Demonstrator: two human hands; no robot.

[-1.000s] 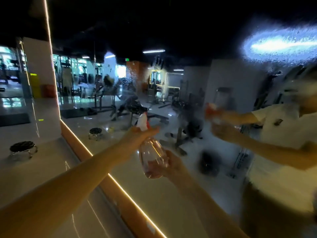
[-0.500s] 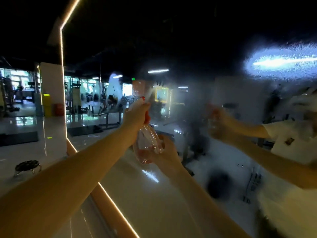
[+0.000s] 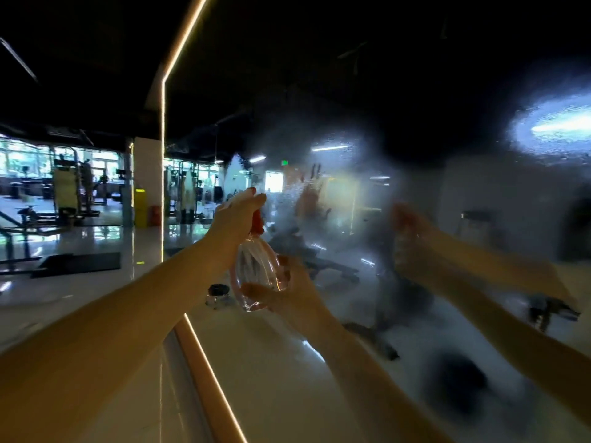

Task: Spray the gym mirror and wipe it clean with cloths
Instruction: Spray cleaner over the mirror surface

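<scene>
- The spray bottle [image 3: 256,276], clear-bodied with a red trigger part [image 3: 256,222] at its neck, is held up in front of the mirror [image 3: 287,372], nozzle end toward the glass.
- The left hand [image 3: 238,215] is clamped on top of the spray bottle, fingers curled over the head.
- The right hand [image 3: 289,297] grips the spray bottle from below, thumb across the front of the clear body and palm cupped behind its base.
- Both forearms reach in from the lower edge toward the spray bottle.
- Just beyond the spray bottle, the glass carries a misty wet patch [image 3: 323,199] of fine droplets, which blurs the reflection there.
- Right of the spray bottle, the mirror shows the reflected hands [image 3: 412,241], soft and hazy.
- Far up and right of the spray bottle, a second wet patch [image 3: 556,129] glows round a reflected ceiling light.
- Left of the spray bottle, a lit strip [image 3: 163,161] marks the mirror's edge and runs on below it along the bottom edge.
- Just below and left of the spray bottle sits a small black-topped stool [image 3: 218,294], probably a reflection.
- Well left of the spray bottle, gym machines [image 3: 73,190] stand on a glossy floor.
</scene>
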